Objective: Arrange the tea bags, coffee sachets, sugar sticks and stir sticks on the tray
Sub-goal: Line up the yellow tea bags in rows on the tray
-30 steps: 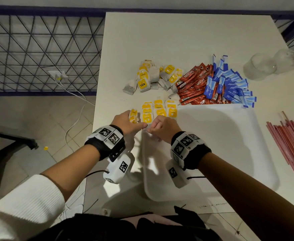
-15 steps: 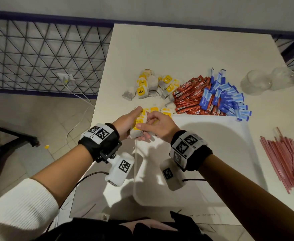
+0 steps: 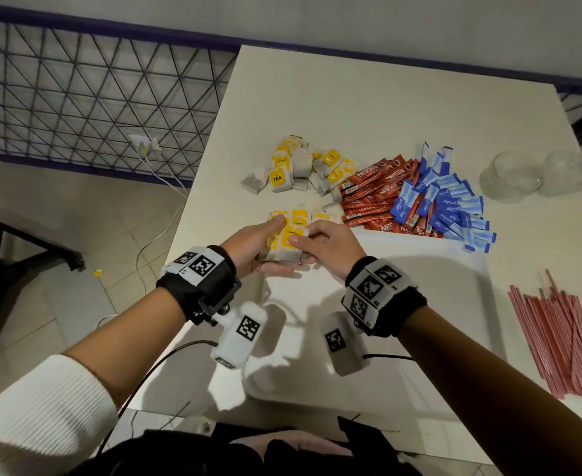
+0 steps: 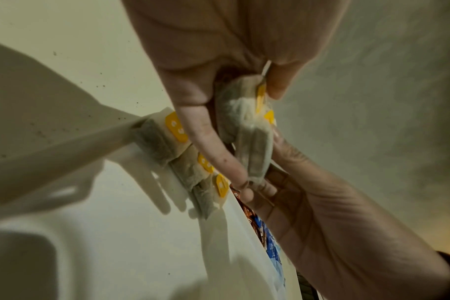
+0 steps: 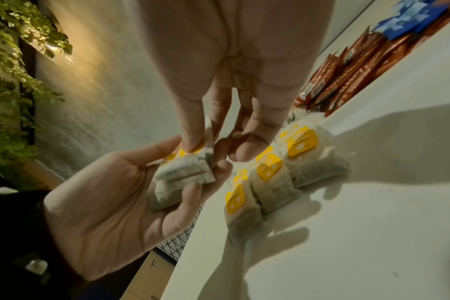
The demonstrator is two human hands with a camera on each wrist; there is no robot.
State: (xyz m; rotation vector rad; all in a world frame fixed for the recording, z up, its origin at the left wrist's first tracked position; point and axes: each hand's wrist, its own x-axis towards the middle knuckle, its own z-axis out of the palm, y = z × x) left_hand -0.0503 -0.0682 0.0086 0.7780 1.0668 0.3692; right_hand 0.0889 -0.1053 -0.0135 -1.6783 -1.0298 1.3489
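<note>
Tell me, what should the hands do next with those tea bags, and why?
Probably lay one down beside the row. The left hand holds a small stack of tea bags, the right hand pinches the top one, and a row of tea bags already lines the tray at its far left corner.

A small stack of tea bags [image 3: 284, 243], white with yellow tags, sits in the grip above the tray's [image 3: 420, 338] far left corner. Just beyond the grip, three tea bags [image 5: 283, 174] lie in a row on the tray. Farther past it a loose heap of tea bags [image 3: 300, 168] lies on the table, with red coffee sachets [image 3: 373, 195] and blue sugar sticks [image 3: 447, 204] to the right. Pink stir sticks [image 3: 557, 341] lie well right of the grip
</note>
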